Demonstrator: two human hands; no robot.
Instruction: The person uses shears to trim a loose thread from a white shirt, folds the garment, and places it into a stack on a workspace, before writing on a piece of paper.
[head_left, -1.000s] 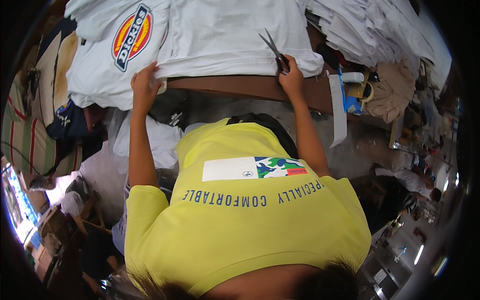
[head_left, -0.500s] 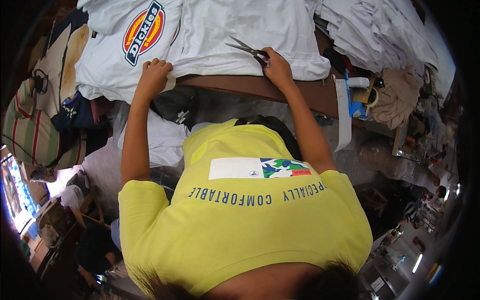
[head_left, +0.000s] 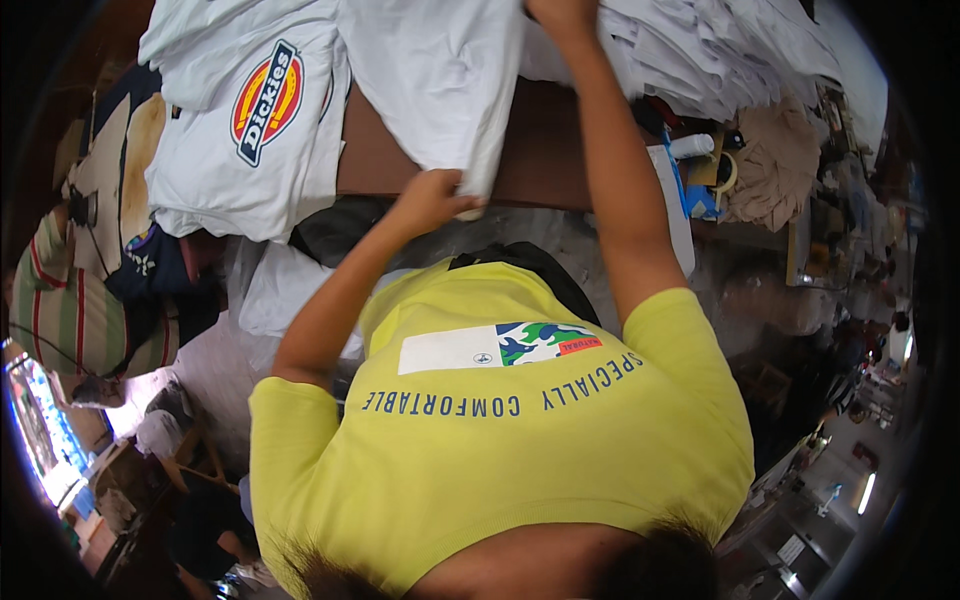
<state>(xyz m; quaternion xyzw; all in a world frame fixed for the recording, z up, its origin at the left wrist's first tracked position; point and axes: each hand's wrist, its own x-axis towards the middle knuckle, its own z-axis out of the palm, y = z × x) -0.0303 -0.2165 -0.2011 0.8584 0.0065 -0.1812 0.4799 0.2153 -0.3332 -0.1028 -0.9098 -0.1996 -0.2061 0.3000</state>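
My left hand (head_left: 432, 203) is closed on the lower end of a white garment, likely a T-shirt (head_left: 440, 85), where it hangs past the front edge of a brown table (head_left: 545, 150). The cloth is drawn into a tapering shape that runs up out of the top of the view. Far forward at the top edge, my right hand (head_left: 563, 12) is cut off by the picture, so its fingers and anything in them are hidden. Left of the garment lies a white T-shirt (head_left: 205, 130) with an oval red, yellow and navy print. No scissors show now.
A heap of white garments (head_left: 720, 50) covers the far right of the table. Beside it lie a tape roll (head_left: 726, 172), a white roll (head_left: 690, 147) and a crumpled tan cloth (head_left: 775, 165). Dark and beige cloth, with a striped fabric (head_left: 70, 290), stands at the left.
My left hand has moved right and nearer, pulling the white garment off the table's front. My right hand has gone forward to the top edge; the scissors it held are out of sight.
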